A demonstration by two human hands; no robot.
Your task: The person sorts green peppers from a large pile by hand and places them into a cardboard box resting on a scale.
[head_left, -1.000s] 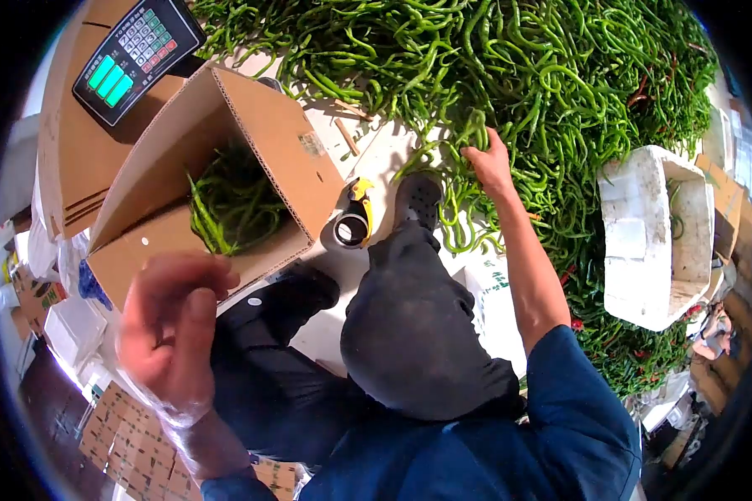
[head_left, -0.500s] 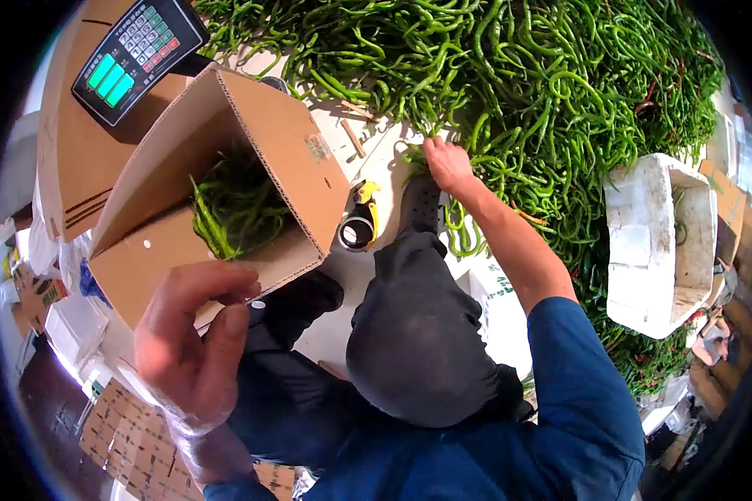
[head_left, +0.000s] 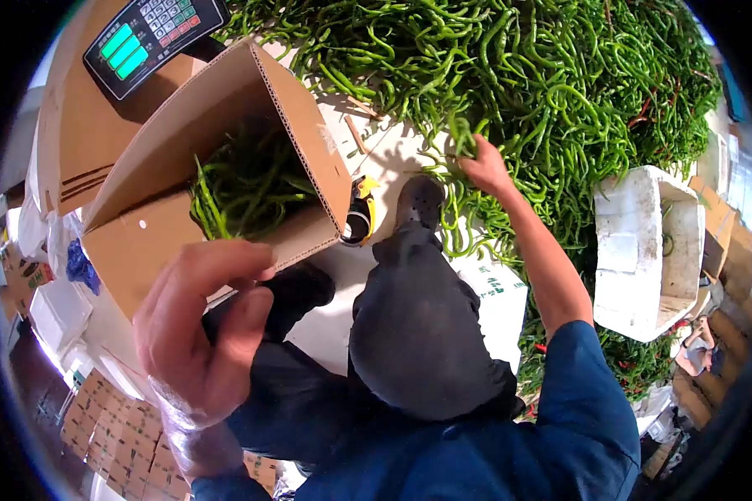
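Observation:
My right hand [head_left: 486, 169] is at the near edge of a big heap of long green chili peppers [head_left: 551, 92]. Its fingers are closed on some green chili peppers [head_left: 460, 136], slightly blurred. My left hand [head_left: 200, 334] is raised close to the camera, in front of the near side of an open cardboard box [head_left: 154, 250]. Its fingers are curled, with a gap between thumb and fingers and nothing visible in it. Inside the box lies a load of green chili peppers [head_left: 255, 188], partly in shadow.
A scale display [head_left: 146, 42] with lit green readouts stands behind the box. A yellow tape dispenser [head_left: 361, 213] lies between the box and my shoe [head_left: 420, 200]. To the right sit a white foam box [head_left: 631, 250] and a person's arm [head_left: 695, 346] farther off.
My right hand has moved a little right along the heap's edge and now shows green peppers at its fingertips. My left hand stays curled beside the box. The view has shifted slightly.

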